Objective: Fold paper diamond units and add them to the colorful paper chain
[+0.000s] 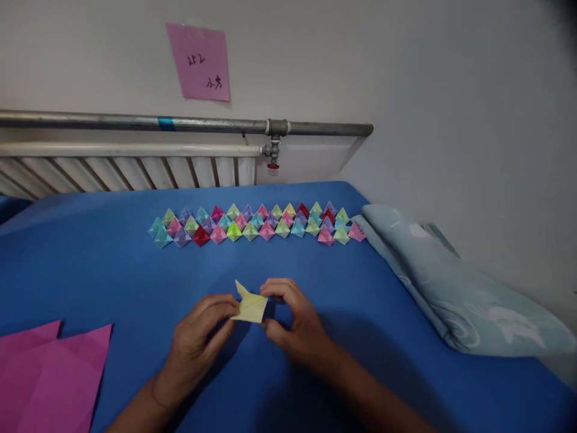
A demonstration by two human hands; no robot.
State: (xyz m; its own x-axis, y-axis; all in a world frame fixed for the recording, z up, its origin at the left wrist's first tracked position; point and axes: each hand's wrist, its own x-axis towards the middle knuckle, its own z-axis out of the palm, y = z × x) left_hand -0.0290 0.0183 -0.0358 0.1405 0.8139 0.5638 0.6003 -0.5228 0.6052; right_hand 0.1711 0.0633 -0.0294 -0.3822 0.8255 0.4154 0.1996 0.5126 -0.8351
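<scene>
A small pale yellow folded paper [252, 308] is held up over the blue cover, one thin point of it sticking up at its upper left. My left hand [198, 337] pinches its left edge between thumb and fingers. At the right edge, my right hand [300, 328] has its fingertips on the upper corner and its thumb by the lower corner. Beyond both hands, several small folded paper pieces [234, 231] in pink, green, blue, purple, red and yellow stand in close rows.
The blue cover [135, 276] spreads beneath everything. Magenta paper sheets [58, 379] lie at the lower left. A folded light blue patterned cloth [433, 282] rests at the right against the wall. Behind are a white radiator [153, 171], a metal pipe [216, 124] and a pink note [201, 63].
</scene>
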